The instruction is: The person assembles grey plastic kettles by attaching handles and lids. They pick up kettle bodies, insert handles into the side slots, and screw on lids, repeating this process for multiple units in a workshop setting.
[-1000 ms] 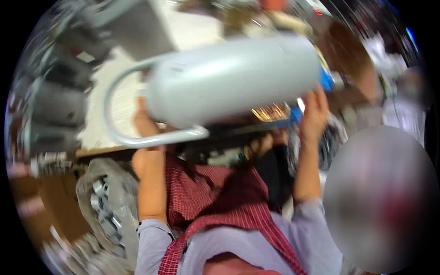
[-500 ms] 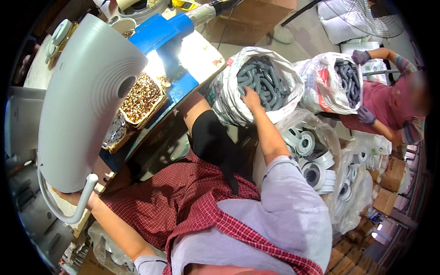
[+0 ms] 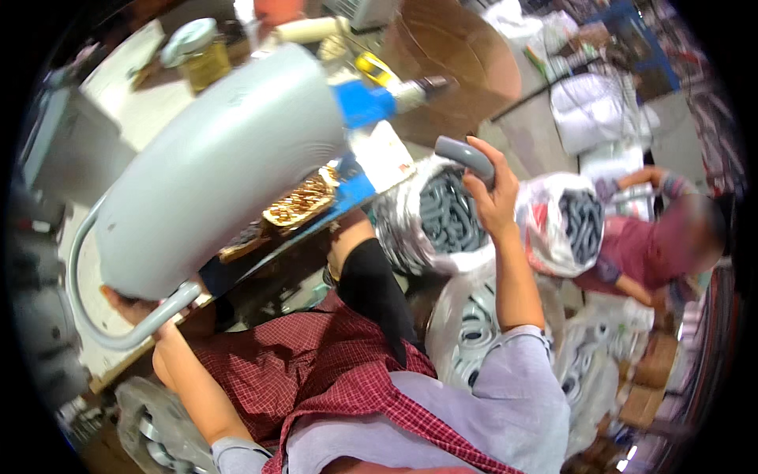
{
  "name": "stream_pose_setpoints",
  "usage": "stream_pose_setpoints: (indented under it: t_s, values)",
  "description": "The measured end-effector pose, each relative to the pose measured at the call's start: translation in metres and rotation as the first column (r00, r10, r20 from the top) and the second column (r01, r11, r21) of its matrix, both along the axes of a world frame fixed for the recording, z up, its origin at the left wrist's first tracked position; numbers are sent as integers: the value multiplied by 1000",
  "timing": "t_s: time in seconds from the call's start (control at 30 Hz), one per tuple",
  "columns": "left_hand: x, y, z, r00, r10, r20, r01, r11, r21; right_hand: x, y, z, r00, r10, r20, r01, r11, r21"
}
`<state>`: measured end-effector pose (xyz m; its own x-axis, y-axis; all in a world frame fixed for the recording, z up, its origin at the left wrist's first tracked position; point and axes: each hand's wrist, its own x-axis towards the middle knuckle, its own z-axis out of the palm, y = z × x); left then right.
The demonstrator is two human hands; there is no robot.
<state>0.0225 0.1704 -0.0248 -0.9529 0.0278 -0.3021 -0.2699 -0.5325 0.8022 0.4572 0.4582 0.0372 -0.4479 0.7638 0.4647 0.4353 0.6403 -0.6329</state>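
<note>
My left hand [image 3: 130, 306] is closed on the lower end of a large, curved, pale grey plastic shell [image 3: 213, 166], its fingers partly hidden behind it. A curved grey tube handle [image 3: 130, 341] loops out from that end. The shell lies slanted over the bench. In my raised right hand [image 3: 497, 197], a short bent grey plastic tube [image 3: 466, 155] is pinched between the fingers, tilted up to the left. Below that hand stands a white woven bag [image 3: 391, 229] full of similar bent grey tubes [image 3: 448, 217]. Small brass-coloured parts [image 3: 304, 199] fill a tray beside the shell.
A blue tool-like fixture [image 3: 367, 107] sits on the bench behind the shell, near a lidded jar [image 3: 197, 59]. At right, a co-worker [image 3: 655, 245] handles another bag [image 3: 545, 229] of tubes. Clear plastic bags of pale ring-shaped parts [image 3: 474, 324] stand by my right arm.
My right hand has come up out of the woven bag with a bent grey tube. The shell in my left hand has tilted further right, and the whole view has shifted.
</note>
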Motion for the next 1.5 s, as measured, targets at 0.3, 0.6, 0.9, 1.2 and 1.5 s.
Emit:
stream_pose_setpoints:
  t_s: [0.3, 0.6, 0.9, 1.2, 1.5]
  values:
    - [-10, -25, -34, 756, -497, -425, 395, 865, -309, -222, -60, 149, 640, 659, 395, -761, 470, 448]
    - [-1, -17, 9, 612, -469, -637, 106, 846, -522, -330, -106, 149, 531, 579, 618, -834, 484, 264]
    - [-2, -15, 9, 588, -446, -674, 22, 842, -538, -339, -114, 147, 491, 565, 663, -845, 493, 206]
    - [-1, -14, 13, 555, -420, -718, -73, 835, -545, -344, -113, 148, 446, 622, 643, -854, 511, 98]
    - [-1, -16, 16, 563, -433, -704, -58, 829, -557, -345, -115, 145, 451, 612, 650, -849, 519, 99]
